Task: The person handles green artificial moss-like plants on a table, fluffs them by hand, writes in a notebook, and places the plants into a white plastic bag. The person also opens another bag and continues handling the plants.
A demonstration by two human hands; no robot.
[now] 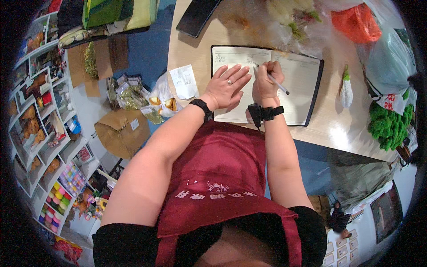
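An open notebook [297,90] with a dark cover lies on the light wooden table, some handwriting at the top of its pages. My left hand [229,85] rests flat on the left page, fingers spread, a ring on one finger. My right hand [269,80] grips a pen [278,84], its tip near the writing on the left page. Both wrists wear black straps. Left of the notebook lies a slip of paper [184,81] with writing. A black phone-like device [197,18] lies above the notebook.
Right of the notebook lies a white-and-green crocheted-looking piece [346,88]. Farther right are green fuzzy material [388,125], a pale plastic bag [387,63] and a red bag [357,23]. Clear plastic [310,36] lies behind the notebook. A cardboard box [123,133] and shelves [43,133] stand left.
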